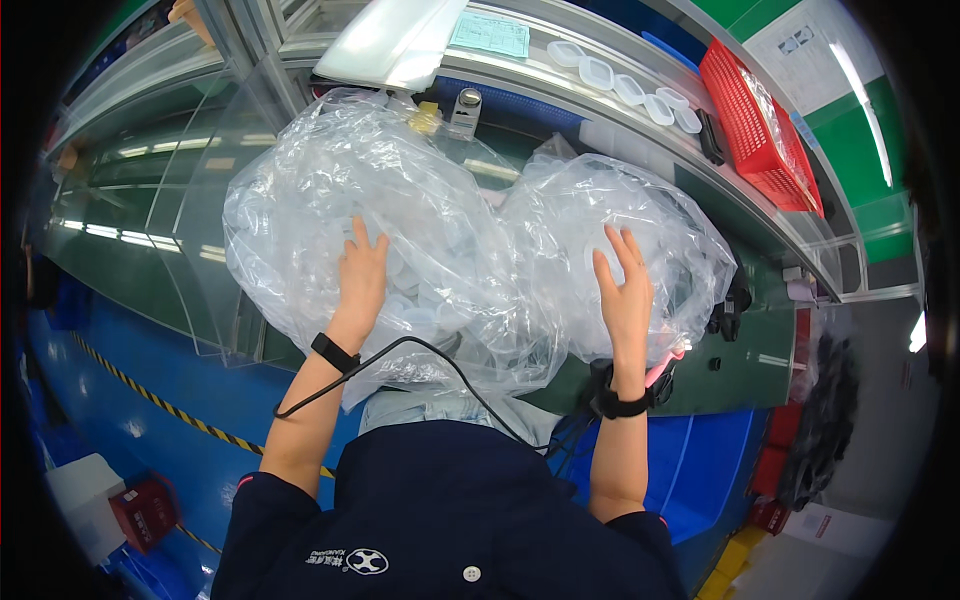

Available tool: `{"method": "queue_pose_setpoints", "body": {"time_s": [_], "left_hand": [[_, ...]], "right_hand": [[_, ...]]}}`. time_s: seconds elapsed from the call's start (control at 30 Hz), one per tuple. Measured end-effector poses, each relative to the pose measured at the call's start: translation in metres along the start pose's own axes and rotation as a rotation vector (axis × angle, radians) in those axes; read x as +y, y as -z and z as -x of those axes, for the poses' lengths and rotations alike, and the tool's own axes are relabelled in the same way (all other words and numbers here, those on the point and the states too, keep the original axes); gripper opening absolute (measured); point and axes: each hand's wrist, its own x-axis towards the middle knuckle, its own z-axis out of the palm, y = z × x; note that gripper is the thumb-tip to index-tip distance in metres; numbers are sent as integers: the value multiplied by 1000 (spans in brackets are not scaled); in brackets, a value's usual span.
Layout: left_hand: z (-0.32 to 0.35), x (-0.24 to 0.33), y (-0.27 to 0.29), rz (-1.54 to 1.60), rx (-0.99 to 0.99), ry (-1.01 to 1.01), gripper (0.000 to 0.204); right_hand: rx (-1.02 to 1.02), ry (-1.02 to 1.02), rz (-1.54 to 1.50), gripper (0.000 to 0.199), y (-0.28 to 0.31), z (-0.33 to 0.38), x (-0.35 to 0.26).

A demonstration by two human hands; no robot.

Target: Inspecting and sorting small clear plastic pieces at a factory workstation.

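Two large clear plastic bags lie side by side on the green worktop. Many translucent pieces show through the left plastic bag (310, 190); they look like small round plastic parts. My left hand (362, 275) rests on or just over that bag, its fingers spread. Over the right plastic bag (570, 230) is my right hand (626, 290), fingers stretched out and apart. Neither hand grips anything that I can see. Black straps with a cable (410, 340) circle both wrists. Beside my right wrist a pink strip (665, 366) shows at the bag's edge.
A shelf beyond the bags carries several translucent lids (597, 73), a pale green sheet (490, 35) and a stack of clear plastic sleeves (395, 40). A red basket (765, 130) stands at the far right. Below the worktop's right side is a blue bin (700, 465).
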Motion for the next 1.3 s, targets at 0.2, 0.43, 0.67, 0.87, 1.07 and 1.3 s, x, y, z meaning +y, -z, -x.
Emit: {"method": "queue_pose_setpoints", "body": {"time_s": [0.2, 0.43, 0.67, 0.87, 1.07, 1.3], "left_hand": [[-10, 11, 20, -58, 136, -137, 56], [-5, 13, -2, -173, -45, -178, 34], [-10, 10, 20, 26, 61, -207, 28], [26, 32, 139, 1002, -123, 104, 37], [75, 70, 199, 1829, -382, -146, 55], [92, 86, 217, 1859, -379, -108, 55]], "right_hand": [[-102, -99, -298, 29, 11, 31, -21], [-140, -146, -383, 27, 23, 51, -37], [-144, -100, -461, 25, 21, 58, -44], [-229, -108, -586, 25, 31, 65, -64], [-516, -199, -1112, 31, 23, 72, -122], [-492, -291, -1302, 30, 38, 73, -133]]}}
